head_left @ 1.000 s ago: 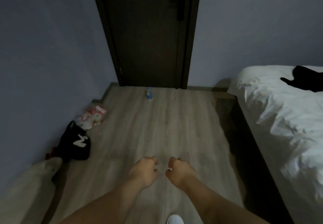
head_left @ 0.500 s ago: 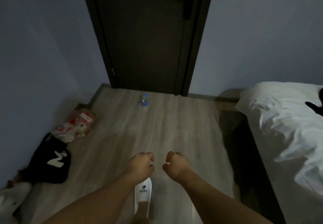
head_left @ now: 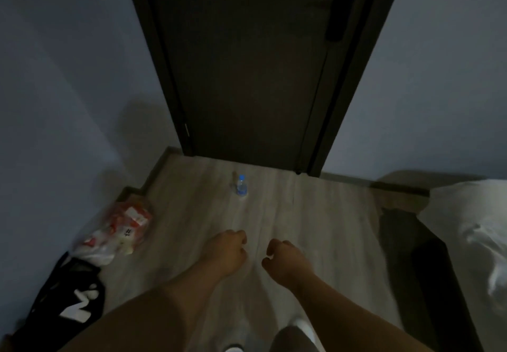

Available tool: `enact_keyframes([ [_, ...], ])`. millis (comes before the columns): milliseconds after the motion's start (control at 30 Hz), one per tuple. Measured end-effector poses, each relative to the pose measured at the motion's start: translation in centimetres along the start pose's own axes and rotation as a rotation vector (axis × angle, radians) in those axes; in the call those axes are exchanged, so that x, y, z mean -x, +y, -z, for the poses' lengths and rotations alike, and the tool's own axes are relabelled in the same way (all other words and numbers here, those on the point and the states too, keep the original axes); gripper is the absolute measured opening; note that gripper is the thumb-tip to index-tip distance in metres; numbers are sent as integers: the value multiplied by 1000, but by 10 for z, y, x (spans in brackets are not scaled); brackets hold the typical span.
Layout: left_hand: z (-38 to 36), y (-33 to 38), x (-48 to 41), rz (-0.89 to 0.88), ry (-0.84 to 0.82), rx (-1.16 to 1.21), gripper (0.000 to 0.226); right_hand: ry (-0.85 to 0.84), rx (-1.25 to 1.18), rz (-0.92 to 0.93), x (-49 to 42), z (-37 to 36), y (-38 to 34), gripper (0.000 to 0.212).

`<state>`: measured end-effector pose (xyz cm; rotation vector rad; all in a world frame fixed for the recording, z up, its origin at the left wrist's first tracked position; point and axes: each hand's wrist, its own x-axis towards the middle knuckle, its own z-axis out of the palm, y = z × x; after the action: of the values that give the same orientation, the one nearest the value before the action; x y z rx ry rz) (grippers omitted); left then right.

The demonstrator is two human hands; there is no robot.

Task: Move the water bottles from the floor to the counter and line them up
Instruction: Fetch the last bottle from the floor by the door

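While the left hand (head_left: 226,251) and right hand (head_left: 285,261) are hovering clenched and empty, the bottle (head_left: 241,185) is standing on the floor (head_left: 315,214) well beyond them, likely light, crushable and best gripped mid-body.

A dark door (head_left: 247,77) is standing straight ahead. A red-and-white plastic bag (head_left: 120,231) and a black bag (head_left: 68,296) are lying beside the left wall (head_left: 55,104). White bedding (head_left: 472,228) is showing at the right.
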<state>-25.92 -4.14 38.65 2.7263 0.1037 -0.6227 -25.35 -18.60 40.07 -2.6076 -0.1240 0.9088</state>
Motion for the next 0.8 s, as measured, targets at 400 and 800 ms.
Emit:
enact_keyframes([
  [400,78,52,-204,202,12,98,33,-124,109,109,-204,157,13,37],
  [800,123,17,-309,448,3,298,42,-262,219,201,-348,215,-35,35],
])
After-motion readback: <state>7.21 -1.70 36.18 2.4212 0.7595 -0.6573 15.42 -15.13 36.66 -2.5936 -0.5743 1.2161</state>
